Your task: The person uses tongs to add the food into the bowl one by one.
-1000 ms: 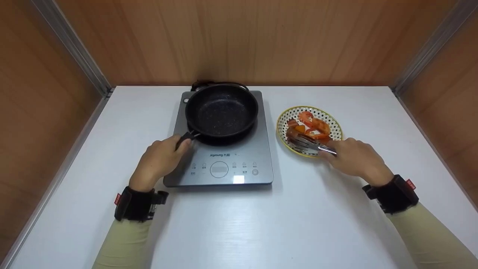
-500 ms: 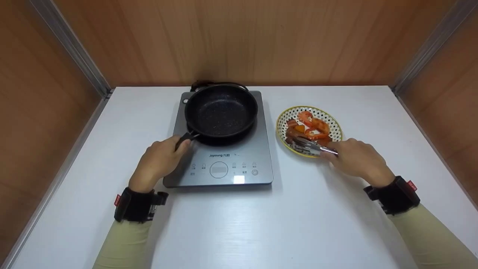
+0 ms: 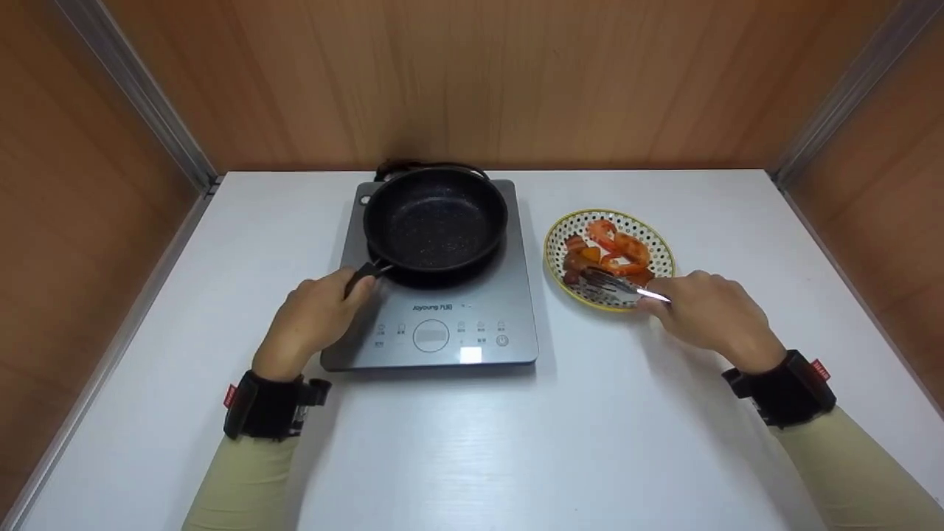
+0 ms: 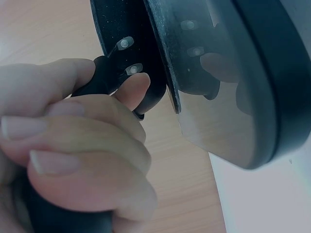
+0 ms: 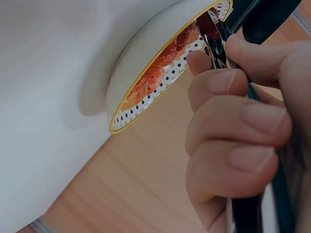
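In the head view my left hand (image 3: 313, 317) grips the black handle (image 3: 363, 276) of a frying pan (image 3: 436, 217), and the fingers curl round it in the left wrist view. The pan sits level on a grey induction cooker (image 3: 472, 295) with nothing in it. My right hand (image 3: 712, 313) holds metal tongs (image 3: 616, 284), whose slotted ends lie over the near side of a dotted, yellow-rimmed plate (image 3: 662, 247). On that plate are tomato slices (image 3: 630, 251), brown pieces of food (image 3: 577, 264) and an orange piece (image 3: 591, 254). The right wrist view shows fingers (image 5: 233, 124) wrapped round the tongs.
The cooker's touch panel (image 3: 431, 336) faces me. A black cord (image 3: 398, 168) lies behind the pan. Wooden panels (image 3: 575, 81) with metal corner strips enclose the white table (image 3: 457, 450) at the back and both sides.
The tongs' ends have shifted slightly right across the plate's near side, away from the brown piece. My right hand has moved a little right and nearer me. The left hand stays on the pan handle.
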### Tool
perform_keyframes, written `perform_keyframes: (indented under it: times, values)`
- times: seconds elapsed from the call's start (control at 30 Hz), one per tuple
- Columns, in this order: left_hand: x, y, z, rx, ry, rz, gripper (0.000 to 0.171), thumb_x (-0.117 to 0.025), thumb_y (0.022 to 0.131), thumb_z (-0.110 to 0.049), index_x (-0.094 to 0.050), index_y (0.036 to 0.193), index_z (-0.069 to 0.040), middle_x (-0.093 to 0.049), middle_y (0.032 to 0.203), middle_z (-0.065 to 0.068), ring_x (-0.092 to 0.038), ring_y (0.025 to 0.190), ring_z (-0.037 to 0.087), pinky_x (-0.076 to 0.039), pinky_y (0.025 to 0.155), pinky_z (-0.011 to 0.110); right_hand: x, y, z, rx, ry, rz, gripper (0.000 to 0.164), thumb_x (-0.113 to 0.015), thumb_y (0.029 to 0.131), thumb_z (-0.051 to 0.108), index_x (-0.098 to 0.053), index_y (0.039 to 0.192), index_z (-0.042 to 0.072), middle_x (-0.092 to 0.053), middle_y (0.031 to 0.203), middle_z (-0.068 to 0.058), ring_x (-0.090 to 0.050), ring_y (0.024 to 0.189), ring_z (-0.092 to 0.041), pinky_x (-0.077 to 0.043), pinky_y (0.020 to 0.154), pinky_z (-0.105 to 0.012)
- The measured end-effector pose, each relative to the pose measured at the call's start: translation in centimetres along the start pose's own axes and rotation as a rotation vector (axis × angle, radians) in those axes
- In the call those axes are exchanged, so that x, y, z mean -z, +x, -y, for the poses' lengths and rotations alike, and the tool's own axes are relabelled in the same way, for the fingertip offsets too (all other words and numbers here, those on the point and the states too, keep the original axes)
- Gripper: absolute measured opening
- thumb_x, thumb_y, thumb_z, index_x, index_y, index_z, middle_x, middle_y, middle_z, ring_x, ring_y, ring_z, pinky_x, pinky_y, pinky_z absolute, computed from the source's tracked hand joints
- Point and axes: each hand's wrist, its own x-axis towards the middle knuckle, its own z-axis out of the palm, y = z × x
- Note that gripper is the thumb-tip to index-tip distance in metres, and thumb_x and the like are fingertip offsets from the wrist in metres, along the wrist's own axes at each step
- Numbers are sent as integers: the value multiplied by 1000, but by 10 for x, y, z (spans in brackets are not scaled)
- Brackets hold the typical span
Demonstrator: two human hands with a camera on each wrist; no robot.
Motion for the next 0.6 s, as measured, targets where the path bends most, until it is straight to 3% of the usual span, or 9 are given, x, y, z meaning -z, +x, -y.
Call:
perform_keyframes:
  times: [0.17, 0.33, 0.43, 0.6]
  values:
    - [1, -2, -1, 4, -8, 14, 41, -43, 115, -46, -57, 102, -10, -57, 79, 7, -56, 71, 26, -41, 60, 37, 6, 2, 3, -10, 0, -20, 41, -69, 104, 40, -73, 135, 13, -64, 71, -4, -55, 72, -26, -43, 59, -38]
    - [1, -3, -2, 5, -9, 34, 41, -43, 115, -47, -57, 102, -10, -58, 81, 8, -57, 74, 27, -41, 62, 37, 13, 7, 11, 7, -8, -98, 40, -69, 104, 40, -74, 131, 11, -66, 75, -7, -57, 71, -27, -45, 57, -40]
    - [3, -2, -2, 10, -10, 35, 42, -42, 114, -48, -56, 100, -10, -59, 82, 9, -58, 76, 28, -42, 64, 38, 19, 15, 20, 15, -21, -142, 40, -68, 104, 39, -73, 133, 12, -59, 68, -7, -55, 65, -27, -44, 54, -40]
    - [3, -3, -2, 18, -15, 48, 44, -41, 114, -49, -55, 100, -11, -59, 84, 11, -58, 78, 29, -43, 65, 39, 26, 35, 42, 51, -19, -208, 38, -67, 105, 38, -73, 131, 11, -67, 77, -11, -57, 68, -29, -48, 57, -43]
